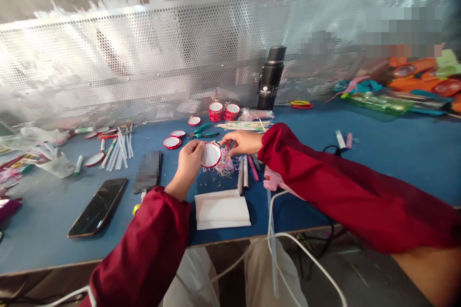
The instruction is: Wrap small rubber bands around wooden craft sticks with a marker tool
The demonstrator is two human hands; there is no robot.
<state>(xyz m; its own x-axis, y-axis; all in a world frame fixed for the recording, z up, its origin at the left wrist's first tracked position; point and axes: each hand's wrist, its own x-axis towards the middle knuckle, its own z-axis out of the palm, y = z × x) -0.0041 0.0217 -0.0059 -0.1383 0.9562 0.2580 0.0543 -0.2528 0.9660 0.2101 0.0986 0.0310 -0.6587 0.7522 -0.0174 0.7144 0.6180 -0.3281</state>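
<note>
My left hand (pixel 190 160) pinches a round white disc with a red rim (pixel 211 155) by its left edge, tilted towards me. Just right of the disc, my right hand (pixel 240 142) has its fingertips drawn together near the rim; what they hold, if anything, is too small to name. Under both hands lies a tangled heap of pink, white and pale blue thread scraps (pixel 226 165). Similar red-rimmed discs (pixel 172 142) lie further left, and two red-sided stacks (pixel 215 111) stand behind. Teal-handled pliers (pixel 203 134) rest beyond the left hand.
A folded white paper (pixel 222 209) lies near the table's front edge. A pink glue gun (pixel 274 179) with a white cord is under my right forearm. A phone (pixel 98 207) and glue sticks (pixel 118 151) lie left. A black bottle (pixel 271 79) stands by the perforated metal screen (pixel 144 67).
</note>
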